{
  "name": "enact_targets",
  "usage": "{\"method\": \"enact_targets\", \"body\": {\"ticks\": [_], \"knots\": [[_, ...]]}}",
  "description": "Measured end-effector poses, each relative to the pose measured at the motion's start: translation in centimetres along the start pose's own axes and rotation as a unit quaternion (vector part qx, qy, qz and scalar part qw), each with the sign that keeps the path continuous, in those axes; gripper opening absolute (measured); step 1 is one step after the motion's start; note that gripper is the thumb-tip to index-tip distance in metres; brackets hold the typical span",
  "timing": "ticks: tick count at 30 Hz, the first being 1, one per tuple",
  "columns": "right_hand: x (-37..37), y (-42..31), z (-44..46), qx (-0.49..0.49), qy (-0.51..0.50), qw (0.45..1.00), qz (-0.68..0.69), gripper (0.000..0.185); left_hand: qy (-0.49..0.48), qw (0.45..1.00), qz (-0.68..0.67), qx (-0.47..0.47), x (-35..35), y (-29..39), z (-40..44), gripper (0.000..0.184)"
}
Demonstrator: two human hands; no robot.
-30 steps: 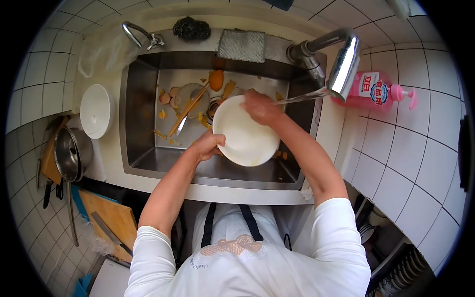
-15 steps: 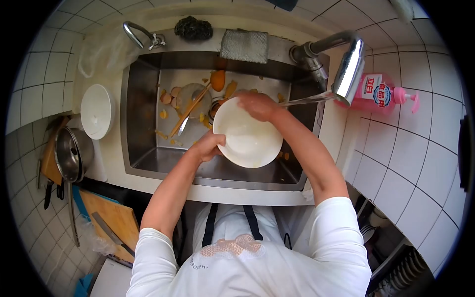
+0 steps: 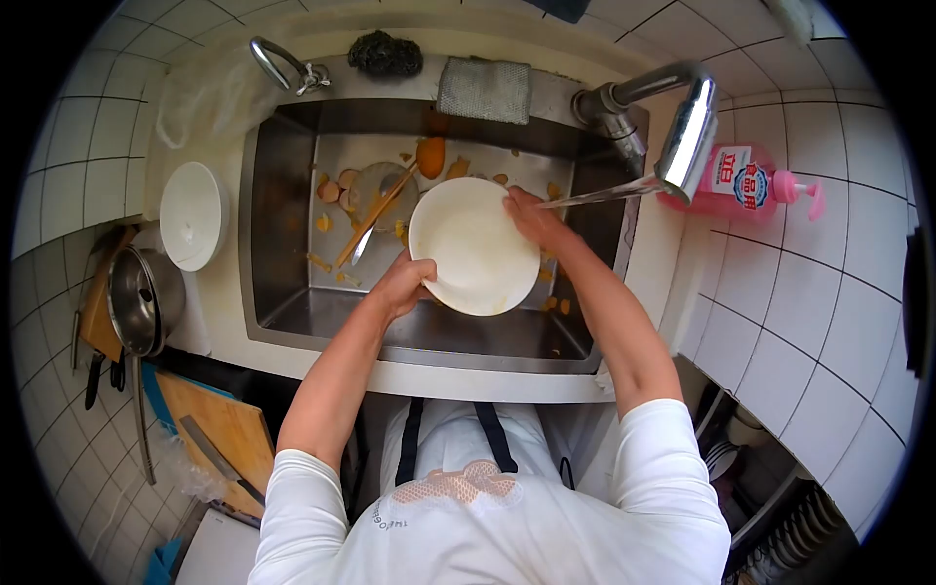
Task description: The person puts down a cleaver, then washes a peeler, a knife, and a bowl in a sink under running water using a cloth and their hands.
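Observation:
A large white bowl (image 3: 475, 249) is held over the sink (image 3: 390, 341), its inside facing up toward me. My left hand (image 3: 404, 283) grips the rim at the lower left, with the thumb over the edge. On the upper right, my right hand (image 3: 527, 216) holds the opposite rim. Water (image 3: 604, 192) runs from the faucet (image 3: 685, 146) onto or close by my right hand. Left of the bowl, wooden chopsticks (image 3: 378, 214) lie across a round dish (image 3: 370, 187), near an orange piece (image 3: 430, 157) and several food scraps (image 3: 323, 223).
A white bowl (image 3: 194, 216) stands on the left counter, with metal pans (image 3: 146, 297) beyond. Along the back ledge are a small tap (image 3: 283, 66), a dark scrubber (image 3: 385, 55) and a grey cloth (image 3: 485, 90). A pink soap bottle (image 3: 746, 180) stands at right.
The bowl has shifted slightly left and up. My right hand has moved from over its upper rim to the right side of the rim. My left hand keeps its hold.

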State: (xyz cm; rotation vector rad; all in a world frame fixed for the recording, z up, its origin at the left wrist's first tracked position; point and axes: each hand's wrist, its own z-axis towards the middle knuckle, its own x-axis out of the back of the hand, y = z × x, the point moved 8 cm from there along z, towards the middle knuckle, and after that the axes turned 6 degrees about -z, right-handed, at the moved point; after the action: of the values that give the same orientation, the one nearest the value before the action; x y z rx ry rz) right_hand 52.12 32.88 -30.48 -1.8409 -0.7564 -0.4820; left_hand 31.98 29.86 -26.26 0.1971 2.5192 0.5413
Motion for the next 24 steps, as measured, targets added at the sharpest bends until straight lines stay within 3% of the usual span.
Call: {"method": "enact_targets", "body": {"ticks": [3,5,6,8,9,12,14,18,21,24], "knots": [[0.5,0.0,-0.6,-0.056,0.020,0.996,-0.059,0.031,0.013,1.000,0.008,0.003,-0.2,-0.3,-0.1,0.064],[1.3,-3.0,1.1,0.010,0.006,0.996,-0.088,0.028,0.021,0.999,0.024,0.016,-0.4,-0.7,0.2,0.064],[1.0,-2.4,1.3,0.010,0.006,0.996,-0.087,0.028,0.024,1.000,-0.008,-0.015,-0.5,-0.6,0.5,0.064],[0.3,-2.3,0.6,0.134,0.050,0.970,-0.199,0.024,0.028,0.998,-0.039,-0.043,-0.3,-0.3,0.4,0.064],[-0.3,-1.7,-0.5,0.134,0.050,0.969,-0.200,0.024,0.039,0.997,-0.033,-0.056,0.0,0.1,0.3,0.063],[-1.5,0.2,-4.7,-0.008,0.042,0.979,-0.198,0.020,0.047,0.995,-0.030,-0.077,0.1,0.4,0.3,0.062],[-0.3,1.3,-5.7,-0.173,0.145,0.974,0.021,0.022,0.050,0.994,-0.033,-0.087,-0.2,0.4,0.2,0.061],[0.8,0.2,-2.4,-0.200,0.055,0.977,-0.059,0.029,0.077,0.993,-0.039,-0.086,-0.6,0.1,0.0,0.061],[0.6,-0.4,-3.4,-0.192,0.077,0.978,-0.038,0.031,0.077,0.990,-0.051,-0.106,-0.3,0.2,0.0,0.062],[-0.3,1.4,-6.0,-0.275,0.136,0.952,0.012,0.034,0.065,0.987,-0.037,-0.142,-0.5,-0.2,0.4,0.064]]}}
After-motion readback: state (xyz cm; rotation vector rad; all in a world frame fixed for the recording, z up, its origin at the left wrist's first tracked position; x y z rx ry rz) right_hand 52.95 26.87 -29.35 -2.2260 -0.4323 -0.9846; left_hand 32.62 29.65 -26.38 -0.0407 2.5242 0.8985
